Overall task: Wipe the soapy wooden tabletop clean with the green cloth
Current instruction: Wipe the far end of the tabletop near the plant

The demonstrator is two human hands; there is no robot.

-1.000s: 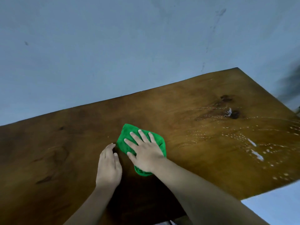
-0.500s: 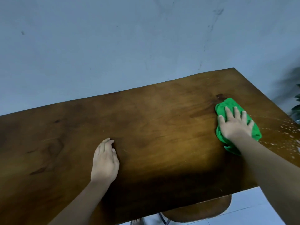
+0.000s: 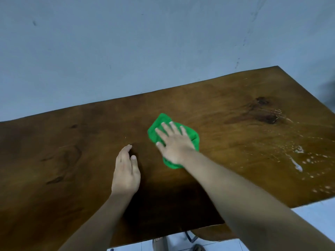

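Head view of a wooden tabletop (image 3: 226,109) set against a pale blue-grey wall (image 3: 145,42). The right hand (image 3: 174,142) lies palm down on the green cloth (image 3: 157,124), fingers spread and flat, pressing the crumpled cloth against the wood near the middle of the tabletop, somewhat closer to its far edge than to its near edge; the hand pinches nothing. The left hand (image 3: 126,171) rests flat on the bare wood just left of the cloth, fingers held together, thumb alongside, apart from the cloth. White soap suds (image 3: 297,160) in streaks and droplets cover the right end of the tabletop, well apart from the cloth, running toward the right edge. Two dark knots (image 3: 266,111) mark the wood near the far right corner. Below the near edge, part of a wooden seat (image 3: 213,232) and pale floor tiles (image 3: 311,214) show
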